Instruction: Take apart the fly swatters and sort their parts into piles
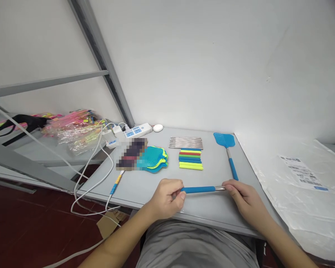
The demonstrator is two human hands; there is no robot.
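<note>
Above the table's front edge, my left hand (169, 199) is closed around the end of a blue handle sleeve (199, 190). A metal rod (220, 188) sticks out of the sleeve's right end, and my right hand (244, 199) pinches it there. Just behind my right hand lies a blue fly swatter (225, 140) with a blue grip and a short metal shaft. Farther back is a row of metal rods (185, 143). Several coloured handle sleeves (190, 159) in blue, yellow, red and green lie before them. Left of these is a stack of blue and yellow swatter heads (155, 159).
A power strip (138, 130) with white cables and a white oval object (158, 128) lie at the back left. A blurred dark item (132, 153) is beside the swatter heads. Plastic-bagged goods (75, 128) rest on a left shelf. A white plastic package (301, 193) lies right.
</note>
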